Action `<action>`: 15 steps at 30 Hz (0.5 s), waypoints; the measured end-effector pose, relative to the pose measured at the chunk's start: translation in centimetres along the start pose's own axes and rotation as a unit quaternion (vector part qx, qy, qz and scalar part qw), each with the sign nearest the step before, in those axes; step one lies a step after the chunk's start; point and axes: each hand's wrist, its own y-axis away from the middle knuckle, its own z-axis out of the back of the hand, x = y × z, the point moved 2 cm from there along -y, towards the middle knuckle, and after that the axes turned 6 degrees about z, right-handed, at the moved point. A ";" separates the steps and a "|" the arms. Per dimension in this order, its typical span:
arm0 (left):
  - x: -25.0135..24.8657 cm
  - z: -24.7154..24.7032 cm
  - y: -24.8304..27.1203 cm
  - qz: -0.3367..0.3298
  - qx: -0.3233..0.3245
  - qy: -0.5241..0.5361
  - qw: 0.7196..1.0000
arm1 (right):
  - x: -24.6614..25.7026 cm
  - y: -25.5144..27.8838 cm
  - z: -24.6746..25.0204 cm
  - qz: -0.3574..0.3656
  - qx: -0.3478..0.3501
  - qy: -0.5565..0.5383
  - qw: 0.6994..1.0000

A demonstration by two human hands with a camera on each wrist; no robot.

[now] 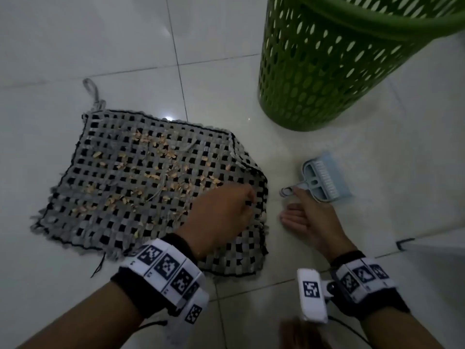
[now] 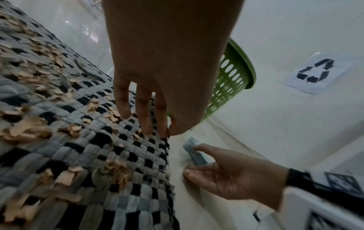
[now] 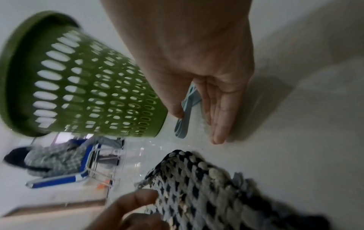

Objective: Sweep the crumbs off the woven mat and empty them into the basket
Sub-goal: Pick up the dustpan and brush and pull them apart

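A grey and black woven mat [image 1: 141,197] lies on the white tiled floor, strewn with tan crumbs [image 1: 156,147] [image 2: 25,129]. My left hand [image 1: 247,205] [image 2: 167,132] is at the mat's right edge, thumb and forefinger pinching the weave there. Right of the mat lies a pale blue dustpan with its brush [image 1: 324,177] [image 2: 195,154] [image 3: 185,124]. My right hand [image 1: 292,205] [image 3: 197,124] is at its handle: the thumb touches the handle and the straight fingers lie on the floor beside it. The green perforated basket [image 1: 327,71] [image 3: 88,87] stands upright behind the dustpan.
A white unit [image 1: 432,250] with a recycling sign [image 2: 315,73] stands close on the right. In the right wrist view a blue-framed chair [image 3: 59,179] with checked cloth sits far off. Bare tiles lie between the mat and the basket.
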 end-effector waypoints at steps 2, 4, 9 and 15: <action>-0.3 -0.3 0.2 0.004 -0.018 -0.015 1.000 | 0.2 -0.5 -0.6 -0.019 0.019 -0.060 0.998; -0.4 -0.7 0.4 0.000 -0.031 -0.012 0.999 | 0.5 -1.1 -1.2 -0.013 0.041 -0.122 0.992; -0.3 -1.0 0.3 0.013 -0.031 0.068 0.997 | 1.0 -1.8 -2.0 0.047 0.050 -0.228 0.971; -1.1 -0.3 0.3 0.002 -0.117 0.149 0.982 | 2.0 1.5 -2.1 0.179 0.095 -0.051 0.978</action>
